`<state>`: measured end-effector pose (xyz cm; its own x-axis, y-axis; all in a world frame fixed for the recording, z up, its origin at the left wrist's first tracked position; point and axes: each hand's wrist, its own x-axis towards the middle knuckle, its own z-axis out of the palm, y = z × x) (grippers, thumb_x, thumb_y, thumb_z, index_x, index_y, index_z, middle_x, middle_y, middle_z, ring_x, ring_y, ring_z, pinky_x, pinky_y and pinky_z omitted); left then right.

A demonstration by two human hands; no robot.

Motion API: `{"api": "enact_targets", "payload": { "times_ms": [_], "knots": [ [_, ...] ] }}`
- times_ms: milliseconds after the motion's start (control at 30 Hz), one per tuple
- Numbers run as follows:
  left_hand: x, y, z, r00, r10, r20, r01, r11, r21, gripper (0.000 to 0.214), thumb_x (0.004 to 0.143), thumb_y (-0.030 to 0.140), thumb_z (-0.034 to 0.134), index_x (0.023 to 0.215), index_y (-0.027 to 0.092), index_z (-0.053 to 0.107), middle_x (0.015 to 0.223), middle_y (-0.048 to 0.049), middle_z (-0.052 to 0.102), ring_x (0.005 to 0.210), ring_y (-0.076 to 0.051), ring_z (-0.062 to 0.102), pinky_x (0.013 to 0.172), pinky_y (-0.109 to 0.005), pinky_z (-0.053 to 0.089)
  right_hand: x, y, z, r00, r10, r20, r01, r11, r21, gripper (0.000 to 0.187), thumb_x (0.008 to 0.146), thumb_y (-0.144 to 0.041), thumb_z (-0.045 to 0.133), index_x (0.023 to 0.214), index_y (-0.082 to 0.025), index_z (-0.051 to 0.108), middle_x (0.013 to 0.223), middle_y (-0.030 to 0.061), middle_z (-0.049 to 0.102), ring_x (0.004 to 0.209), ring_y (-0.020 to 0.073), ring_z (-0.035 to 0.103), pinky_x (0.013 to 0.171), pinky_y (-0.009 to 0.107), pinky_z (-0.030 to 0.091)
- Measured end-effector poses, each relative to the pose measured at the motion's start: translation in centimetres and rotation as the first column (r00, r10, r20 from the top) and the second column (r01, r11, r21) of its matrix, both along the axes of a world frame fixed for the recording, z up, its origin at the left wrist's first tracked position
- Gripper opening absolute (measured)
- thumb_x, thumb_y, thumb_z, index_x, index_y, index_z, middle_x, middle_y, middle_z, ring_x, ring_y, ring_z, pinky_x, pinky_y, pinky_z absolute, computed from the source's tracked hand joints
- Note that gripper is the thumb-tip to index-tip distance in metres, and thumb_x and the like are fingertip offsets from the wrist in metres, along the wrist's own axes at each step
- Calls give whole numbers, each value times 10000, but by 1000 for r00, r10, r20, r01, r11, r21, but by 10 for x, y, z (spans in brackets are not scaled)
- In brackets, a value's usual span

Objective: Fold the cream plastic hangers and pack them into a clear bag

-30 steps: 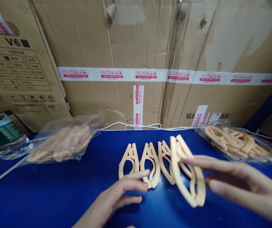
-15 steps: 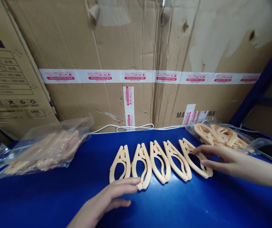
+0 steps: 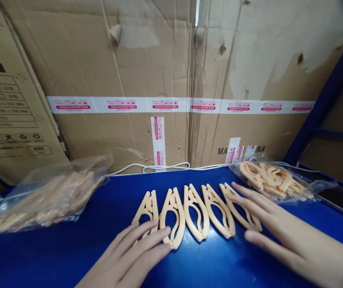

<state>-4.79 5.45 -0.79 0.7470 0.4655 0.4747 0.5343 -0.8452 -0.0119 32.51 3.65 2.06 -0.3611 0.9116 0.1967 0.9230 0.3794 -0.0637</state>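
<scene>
Several peach plastic folding hangers point(image 3: 195, 214) lie side by side in a row on the blue table point(image 3: 219, 264). My left hand point(image 3: 131, 256) lies flat with its fingers stretched out, the tips on the lower ends of the two leftmost hangers point(image 3: 147, 208). My right hand point(image 3: 282, 232) is open and flat too, fingers spread over the rightmost hanger point(image 3: 234, 204). Neither hand holds anything.
A clear bag of the same hangers point(image 3: 272, 180) lies at the right rear of the table, and a second bag point(image 3: 48, 196) lies at the left. Big taped cardboard boxes point(image 3: 171, 80) stand right behind. A white cable point(image 3: 159, 166) runs along their base. Blue rack frame point(image 3: 324, 104) at right.
My right hand laid the hanger it held down as the rightmost one in the row, then flattened over it. My left hand spread flat onto the left hangers. The view shifted right.
</scene>
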Motion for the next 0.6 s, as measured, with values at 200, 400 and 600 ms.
{"api": "enact_targets", "payload": {
  "times_ms": [200, 400, 600],
  "knots": [
    [30, 2, -27, 979, 159, -126, -149, 985, 85, 648, 883, 574, 519, 1461, 429, 263, 1501, -68, 373, 1355, -449, 313, 1054, -713, 182, -35, -4, 2, 975, 222, -5, -222, 975, 1, 747, 840, -600, 531, 1480, -381, 216, 1551, 39, 182, 1377, 422, 192, 1004, 690, 315],
    [50, -6, -42, 957, 267, -111, -272, 962, -30, 688, 867, 633, 487, 1468, 386, 261, 1509, -128, 318, 1359, -518, 217, 997, -802, 68, -45, 5, -8, 947, 321, 22, -321, 947, 15, 745, 814, -655, 523, 1462, -402, 258, 1529, 59, 245, 1375, 439, 196, 976, 759, 265],
    [34, 10, -24, 961, 185, -205, -230, 948, -221, 730, 846, 671, 484, 1466, 380, 233, 1534, -89, 260, 1362, -516, 200, 1001, -796, 81, -58, 23, -8, 935, 356, -4, -355, 933, -51, 744, 837, -629, 516, 1474, -367, 235, 1540, 96, 209, 1387, 434, 172, 972, 754, 262]
  ]
}}
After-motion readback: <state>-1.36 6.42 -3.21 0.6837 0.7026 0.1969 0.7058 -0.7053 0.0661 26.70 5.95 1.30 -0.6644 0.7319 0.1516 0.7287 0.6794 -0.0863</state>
